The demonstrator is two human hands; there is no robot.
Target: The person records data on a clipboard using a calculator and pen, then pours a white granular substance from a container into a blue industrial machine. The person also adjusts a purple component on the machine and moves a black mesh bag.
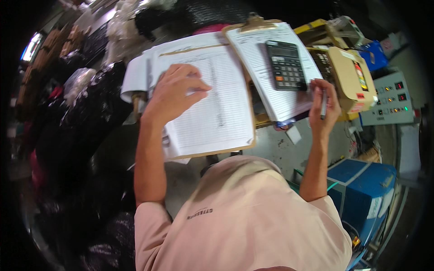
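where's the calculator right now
In the head view, the black calculator is right of centre near the top, lying on the papers of the right-hand clipboard, up and left of the right hand.

A pale pinkish-beige shirt (253,221) with short, loose sleeves (150,226) is showing small dark lettering (200,213) across part of its front.

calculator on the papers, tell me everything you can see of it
The calculator is a dark, flat rectangle, plastic by its look. Its display sits toward the far end, above rows of keys, with one orange key near the lower left; any reading is too small to tell. It lies face up, turned slightly, on the sheets of the right-hand clipboard. The right hand, holding a pen, is beside its near right corner, seemingly not touching.
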